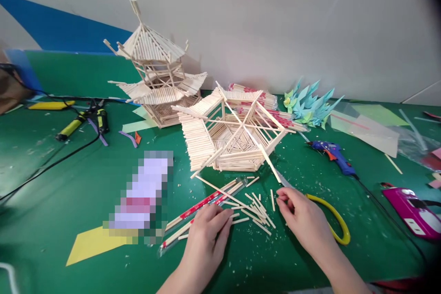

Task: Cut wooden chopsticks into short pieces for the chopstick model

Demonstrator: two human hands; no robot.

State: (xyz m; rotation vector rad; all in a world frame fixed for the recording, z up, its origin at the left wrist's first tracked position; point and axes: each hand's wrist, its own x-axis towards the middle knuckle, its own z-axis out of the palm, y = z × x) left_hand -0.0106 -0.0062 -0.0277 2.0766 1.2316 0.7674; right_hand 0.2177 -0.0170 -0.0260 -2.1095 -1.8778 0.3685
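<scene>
My left hand (208, 234) rests with bent fingers over two wrapped pairs of chopsticks (201, 206), beside a scatter of short cut sticks (258, 211). Its fingertips touch the near end of that pile; anything under them is hidden. To the right, my right hand (299, 213) has thumb and fingers pinched close to one short stick (273, 200). Whether the pinch holds anything is not visible. Yellow-handled scissors (339, 220) lie partly beneath this hand. Beyond both hands stands a six-sided stick frame (237, 147) with crossing roof ribs, one side covered in sticks.
A tiered stick pagoda (155, 87) stands behind left. On the green table (138, 266) lie yellow-handled pliers (82, 121), a blue glue gun (334, 156), a magenta power strip (411, 211), yellow paper (93, 243) and folded-paper leaves (312, 103). Cords cross both sides.
</scene>
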